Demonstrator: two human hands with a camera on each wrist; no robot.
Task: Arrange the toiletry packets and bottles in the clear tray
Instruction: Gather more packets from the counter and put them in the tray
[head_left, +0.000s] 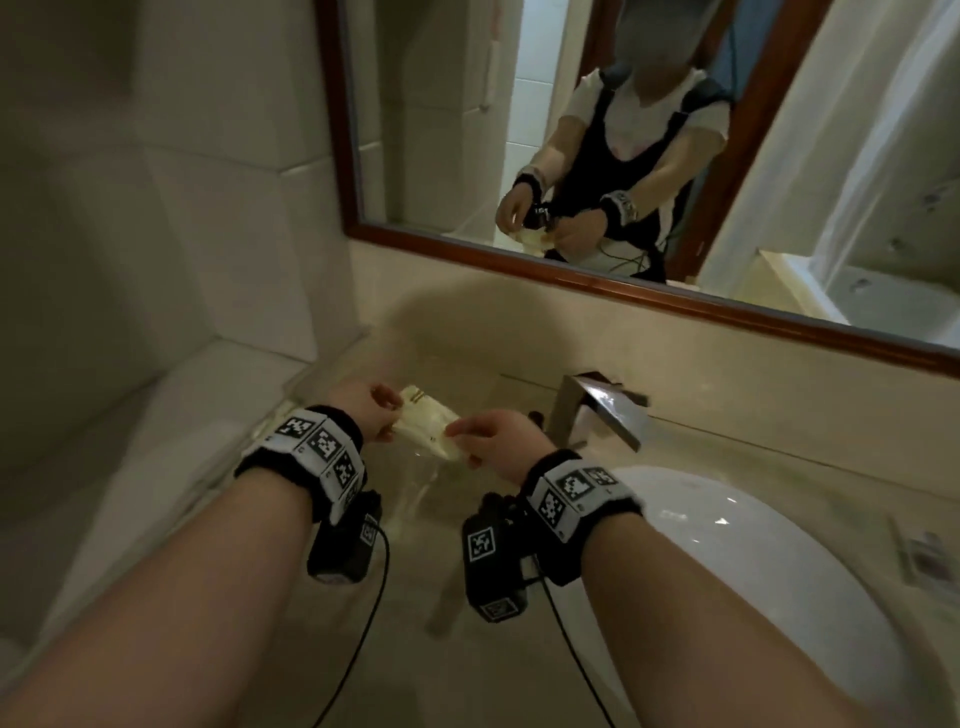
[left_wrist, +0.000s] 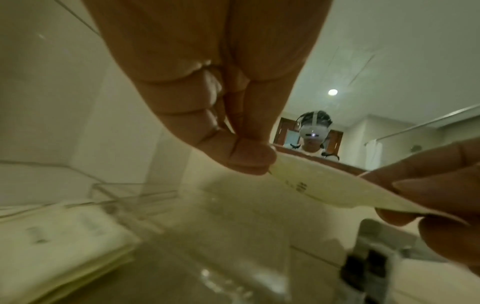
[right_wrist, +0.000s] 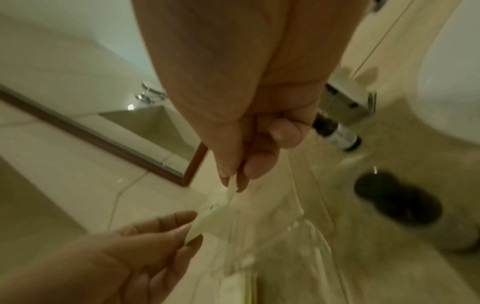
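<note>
Head: both hands' grip (head_left: 363, 410) (head_left: 488, 436) on packet (head_left: 426, 428)

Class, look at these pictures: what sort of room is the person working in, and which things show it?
Most likely a hotel-style bathroom: a white basin, a metal tap and a wood-framed mirror above the counter.

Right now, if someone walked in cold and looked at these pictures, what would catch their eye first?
A cream toiletry packet held in the air between both hands, the left hand pinching its far end and the right hand its near end, above the clear tray on the counter. Behind, a wood-framed mirror reflects the person. A chrome tap stands right of the hands, beside the white basin.
</note>
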